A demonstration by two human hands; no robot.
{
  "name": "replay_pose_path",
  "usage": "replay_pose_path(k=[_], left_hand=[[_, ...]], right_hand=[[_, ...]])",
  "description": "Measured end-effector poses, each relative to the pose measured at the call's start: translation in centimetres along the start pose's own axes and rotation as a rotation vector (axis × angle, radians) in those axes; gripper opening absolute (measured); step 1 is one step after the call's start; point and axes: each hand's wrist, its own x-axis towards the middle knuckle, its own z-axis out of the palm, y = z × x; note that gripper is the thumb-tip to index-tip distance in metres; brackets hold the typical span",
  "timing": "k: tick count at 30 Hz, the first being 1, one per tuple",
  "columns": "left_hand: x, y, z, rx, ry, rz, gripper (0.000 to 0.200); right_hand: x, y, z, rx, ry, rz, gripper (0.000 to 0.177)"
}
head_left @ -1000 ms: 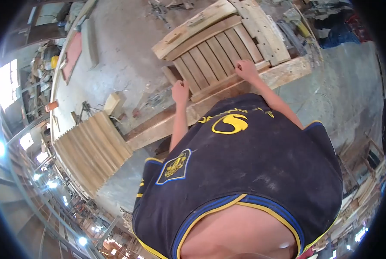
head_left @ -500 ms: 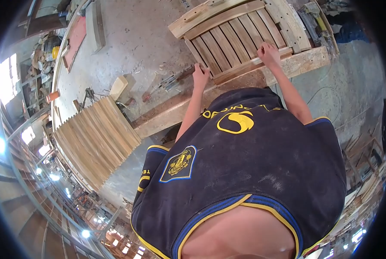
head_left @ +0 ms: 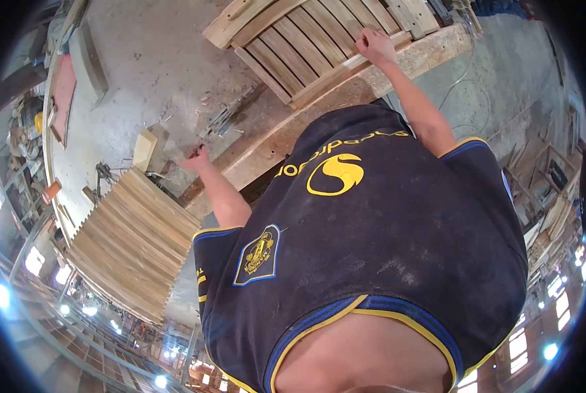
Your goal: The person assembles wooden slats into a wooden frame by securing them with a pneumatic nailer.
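Tabletop [head_left: 152, 65] carries the slatted frame [head_left: 296, 40] ahead; the slat stack [head_left: 132, 242] sits left, closer to the body, slats running far-left to near-right. Left hand [head_left: 198, 160] is nearer the stack, fingers spread, looks empty; right hand [head_left: 377, 47] curls at the frame's near edge, can't tell if gripping.

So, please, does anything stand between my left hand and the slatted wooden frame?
Yes, some thin, tool-like pieces lie on the worktable between the left hand and the slatted wooden frame. They look low, so the hand could probably pass above them.
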Motion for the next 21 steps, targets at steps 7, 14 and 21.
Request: replay_pose_path(k=[7,14,21], left_hand=[[-11.1,4.3,5.9,-0.004,-0.451,-0.046,0.054],[-14.7,-0.2,16.2,1.715,-0.898,0.452,0.044],[-14.0,-1.8,18.7,1.64,-0.967,0.271,0.038]], right_hand=[[0.6,-0.1,0.4,-0.033,-0.056,0.092,0.017],[0.3,0.3,0.8,0.001,0.019,0.038,0.014],[0.4,-0.2,0.1,0.236,-0.167,0.233,0.017]])
